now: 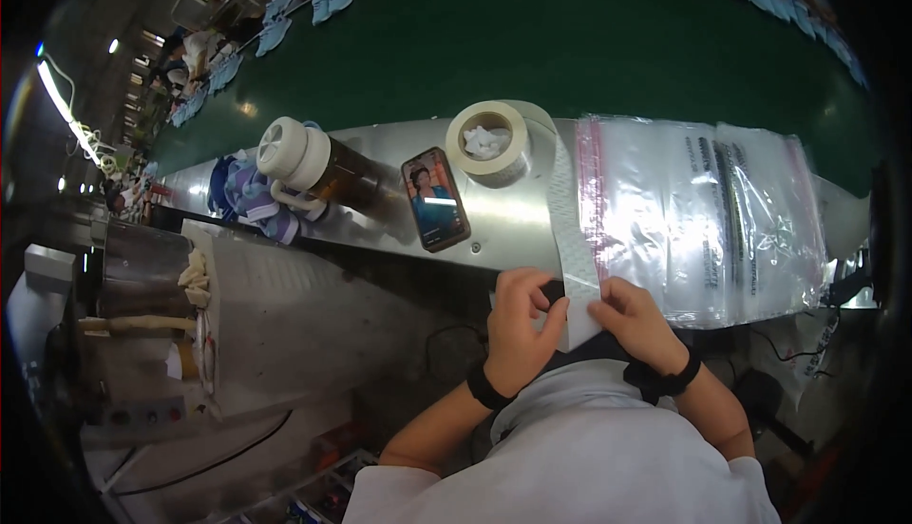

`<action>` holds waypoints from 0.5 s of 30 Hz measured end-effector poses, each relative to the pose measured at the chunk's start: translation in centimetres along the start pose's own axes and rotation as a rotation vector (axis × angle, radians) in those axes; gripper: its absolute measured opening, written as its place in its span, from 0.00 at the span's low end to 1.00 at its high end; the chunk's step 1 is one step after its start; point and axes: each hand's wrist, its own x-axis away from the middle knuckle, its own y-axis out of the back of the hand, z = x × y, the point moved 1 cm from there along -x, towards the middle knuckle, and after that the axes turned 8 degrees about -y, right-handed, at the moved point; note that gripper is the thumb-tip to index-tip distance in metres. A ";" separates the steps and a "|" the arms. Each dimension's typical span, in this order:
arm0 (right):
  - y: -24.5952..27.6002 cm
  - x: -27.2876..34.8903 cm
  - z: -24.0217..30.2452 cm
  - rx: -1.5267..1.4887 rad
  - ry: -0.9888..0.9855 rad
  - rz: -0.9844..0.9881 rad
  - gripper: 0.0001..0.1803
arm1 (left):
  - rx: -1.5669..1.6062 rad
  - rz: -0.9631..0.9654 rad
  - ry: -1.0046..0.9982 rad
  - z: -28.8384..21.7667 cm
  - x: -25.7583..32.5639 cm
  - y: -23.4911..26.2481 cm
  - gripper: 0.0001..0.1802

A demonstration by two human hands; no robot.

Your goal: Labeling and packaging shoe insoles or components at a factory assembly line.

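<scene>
Pinching the free end of a white label strip [568, 267], both hands work close to the body at the near edge of the steel ledge [503, 215]. Head view only: left hand [518, 320] has thumb & fingers closed on the strip's lower end, right hand [638, 320] closed on the same end from the other side, prob. to keep it taut while a piece is peeled or separated. Strip runs up from the hands to the tape roll [489, 141] standing on the ledge, so it feeds straight toward the person. Stack of clear zip bags [703, 215] w/ pink seal edges lies just right of the strip, overhanging the ledge within easy reach. Phone [435, 199] lies face up left of the roll, a lidded jar [313, 165] further left. Green conveyor belt [570, 49] behind carries light-blue shoes [332, 0].
</scene>
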 end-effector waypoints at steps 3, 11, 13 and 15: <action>-0.1 0.4 0.4 0.301 0.054 -0.024 0.08 | -0.473 0.213 -0.583 -2.0 -1.3 0.0 0.11; -1.5 -1.1 0.9 0.372 0.377 -0.199 0.05 | 0.215 0.216 0.113 1.4 -1.3 -0.2 0.06; -1.5 -1.2 1.1 0.453 0.429 -0.216 0.05 | 0.199 0.226 0.105 1.6 -1.7 0.2 0.05; -1.2 -1.3 0.8 0.377 0.401 -0.193 0.08 | 0.188 0.240 0.098 1.6 -2.1 0.6 0.04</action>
